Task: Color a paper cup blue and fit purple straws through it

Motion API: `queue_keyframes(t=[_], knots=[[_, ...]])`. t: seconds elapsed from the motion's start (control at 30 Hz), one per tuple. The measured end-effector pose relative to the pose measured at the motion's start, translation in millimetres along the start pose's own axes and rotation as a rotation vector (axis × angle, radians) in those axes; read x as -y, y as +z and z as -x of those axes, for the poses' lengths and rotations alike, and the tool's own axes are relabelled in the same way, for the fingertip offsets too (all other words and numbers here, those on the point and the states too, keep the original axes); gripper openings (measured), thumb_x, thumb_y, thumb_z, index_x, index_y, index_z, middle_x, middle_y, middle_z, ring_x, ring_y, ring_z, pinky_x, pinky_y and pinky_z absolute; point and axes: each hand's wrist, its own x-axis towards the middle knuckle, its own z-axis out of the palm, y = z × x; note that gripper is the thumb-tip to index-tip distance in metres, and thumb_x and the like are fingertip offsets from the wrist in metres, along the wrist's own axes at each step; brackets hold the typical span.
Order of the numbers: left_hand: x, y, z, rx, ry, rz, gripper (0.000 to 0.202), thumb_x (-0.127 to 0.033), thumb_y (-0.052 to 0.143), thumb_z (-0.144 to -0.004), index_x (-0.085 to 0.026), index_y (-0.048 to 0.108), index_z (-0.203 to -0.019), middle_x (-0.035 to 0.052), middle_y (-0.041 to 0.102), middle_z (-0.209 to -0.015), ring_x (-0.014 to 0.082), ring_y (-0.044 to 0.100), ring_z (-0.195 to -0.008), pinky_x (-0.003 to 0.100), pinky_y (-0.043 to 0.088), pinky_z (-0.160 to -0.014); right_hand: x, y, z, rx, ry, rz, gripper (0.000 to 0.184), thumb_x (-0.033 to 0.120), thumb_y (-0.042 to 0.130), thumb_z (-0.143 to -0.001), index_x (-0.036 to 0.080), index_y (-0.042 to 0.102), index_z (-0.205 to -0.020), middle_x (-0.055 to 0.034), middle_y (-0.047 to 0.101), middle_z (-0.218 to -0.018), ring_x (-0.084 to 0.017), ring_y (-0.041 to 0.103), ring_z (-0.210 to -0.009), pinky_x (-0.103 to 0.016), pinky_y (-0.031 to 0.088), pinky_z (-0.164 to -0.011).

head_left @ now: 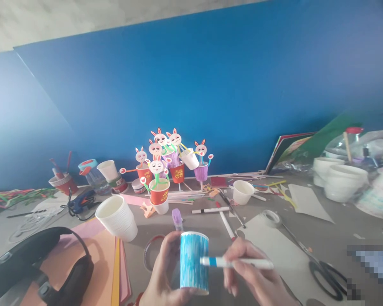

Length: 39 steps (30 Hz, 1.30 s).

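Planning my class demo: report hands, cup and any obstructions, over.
Left hand gripping blue-streaked cup. Right hand holding white marker, tip at cup's side. Purple item just beyond cup, not blocking marker.

Matt, streaky paper cup (194,262); smooth plastic marker (219,262); metal-bladed, plastic-handled scissors (312,258); smooth, softly sheened wall (242,93)

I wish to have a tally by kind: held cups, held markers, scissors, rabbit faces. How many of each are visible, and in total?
Blue cup, left hand: 1
Marker, right hand: 1
Scissors: 1
Rabbit faces: 6
Total: 9
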Motion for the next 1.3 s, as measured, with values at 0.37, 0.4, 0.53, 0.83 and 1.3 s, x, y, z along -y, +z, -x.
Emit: queue_keyframes(t=[0.37, 0.4, 0.53, 0.83, 1.3], knots=[[0.5, -3.1, 1.4, 0.012, -0.049, -0.21, 0.079, -0.039, 0.082, -0.075, -0.028, 0.04, -0.141, 0.0154, 0.059, -0.137, 0.0402, 0.059, -0.125, 0.05, 0.049, -0.104, 5.6, -2.7, 2.0, -0.03, 0.025, 0.146, 0.033, 0.05, 0.063, -0.094, 0.018, 0.065, -0.084, -0.0023, 0.069, -0.064, -0.014, 0.061, -0.052, -0.027, 0.046, -0.052], [1.1, -4.2, 1.7, 0.008, -0.057, -0.222, 0.08, -0.04, 0.082, -0.074, -0.027, 0.04, -0.141, 0.0163, 0.059, -0.137, 0.0411, 0.059, -0.125, 0.051, 0.049, -0.104, 4.0, -2.8, 5.0, -0.008, 0.052, 0.138, 0.037, 0.053, 0.065, -0.091, 0.018, 0.065, -0.08, -0.0007, 0.065, -0.059, -0.013, 0.057, -0.048, -0.025, 0.042, -0.048], [-1.0, -6.4, 1.7, -0.002, -0.046, -0.288, 0.08, -0.041, 0.082, -0.073, -0.026, 0.043, -0.141, 0.0152, 0.06, -0.135, 0.0416, 0.059, -0.124, 0.051, 0.049, -0.104, 5.3, -3.8, 8.0, 0.01, 0.055, 0.127, 0.041, 0.057, 0.066, -0.09, 0.018, 0.064, -0.078, 0.0015, 0.06, -0.056, -0.01, 0.052, -0.044, -0.023, 0.038, -0.045], [-9.0, -6.4, 2.0, 0.015, -0.02, -0.467, 0.079, -0.025, 0.079, -0.073, -0.03, 0.043, -0.142, 0.0124, 0.058, -0.137, 0.0406, 0.058, -0.124, 0.05, 0.047, -0.105, 7.5, -1.0, 7.8, 0.081, 0.076, 0.179, 0.039, 0.056, 0.064, -0.092, 0.018, 0.063, -0.079, 0.0011, 0.06, -0.057, -0.011, 0.054, -0.045, -0.022, 0.035, -0.044], [-21.1, -1.1, -1.1, 0.081, 0.096, -0.602, 0.086, -0.015, 0.072, -0.072, -0.037, 0.034, -0.146, 0.0071, 0.053, -0.135, 0.033, 0.058, -0.12, 0.044, 0.047, -0.104, -3.3, -1.6, 8.2, 0.056, 0.024, 0.218, 0.037, 0.054, 0.059, -0.095, 0.019, 0.063, -0.083, -0.0009, 0.063, -0.061, -0.012, 0.057, -0.046, -0.023, 0.04, -0.044]])
